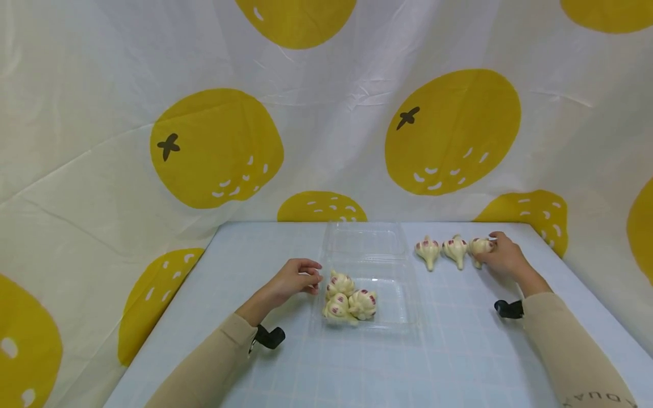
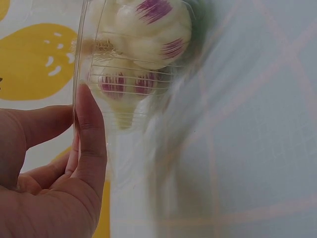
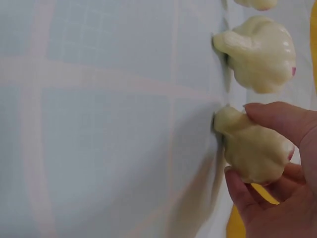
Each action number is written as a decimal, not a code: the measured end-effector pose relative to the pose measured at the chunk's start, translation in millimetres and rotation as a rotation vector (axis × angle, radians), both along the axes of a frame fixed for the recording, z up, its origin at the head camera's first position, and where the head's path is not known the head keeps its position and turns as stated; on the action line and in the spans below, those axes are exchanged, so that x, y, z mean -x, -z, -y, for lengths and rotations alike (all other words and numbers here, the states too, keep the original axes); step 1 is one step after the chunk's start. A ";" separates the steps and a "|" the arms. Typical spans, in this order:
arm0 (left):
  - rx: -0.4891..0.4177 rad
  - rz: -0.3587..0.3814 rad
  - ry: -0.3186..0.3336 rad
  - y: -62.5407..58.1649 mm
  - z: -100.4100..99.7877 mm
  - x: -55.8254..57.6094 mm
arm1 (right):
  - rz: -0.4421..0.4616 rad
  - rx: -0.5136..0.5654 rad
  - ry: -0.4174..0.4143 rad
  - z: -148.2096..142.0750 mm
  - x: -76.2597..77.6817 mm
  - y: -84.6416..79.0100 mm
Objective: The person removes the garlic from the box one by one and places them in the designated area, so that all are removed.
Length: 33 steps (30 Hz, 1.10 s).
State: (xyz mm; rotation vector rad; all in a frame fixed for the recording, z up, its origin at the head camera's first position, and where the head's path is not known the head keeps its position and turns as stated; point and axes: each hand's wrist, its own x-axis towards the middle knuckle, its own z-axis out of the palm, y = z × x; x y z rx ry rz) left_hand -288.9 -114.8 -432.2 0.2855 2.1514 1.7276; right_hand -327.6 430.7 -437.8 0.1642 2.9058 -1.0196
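Note:
My left hand pinches the left rim of a clear plastic clamshell box between thumb and finger, as the left wrist view shows close up. Three garlic bulbs with purple streaks are grouped in the left part of its base. Far to the right, my right hand has thumb and fingers around the rightmost garlic bulb of a row on the table. Beside it in that row stand a middle garlic bulb and a left garlic bulb, both untouched.
The box's lid lies folded back toward the rear of the table, which has a pale checked cover. Behind the table's back edge hangs a white curtain printed with large yellow fruits. A black wrist camera sits under the right sleeve.

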 end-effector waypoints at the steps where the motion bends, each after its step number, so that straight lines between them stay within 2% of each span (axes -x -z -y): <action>1: -0.001 -0.003 -0.002 -0.2 -0.1 0.1 | -0.002 -0.010 -0.001 0.0 0.0 -0.7; 12: 0.008 -0.003 -0.013 -2.3 -1.1 -0.9 | -0.003 -0.027 -0.008 0.3 1.9 -0.8; 27: 0.004 0.005 -0.011 -1.7 -2.2 -0.8 | -0.069 -0.071 -0.094 -2.9 1.1 1.2; 33: 0.007 0.010 -0.007 -2.6 -2.2 -1.7 | -0.066 -0.079 -0.087 -7.3 -0.4 3.9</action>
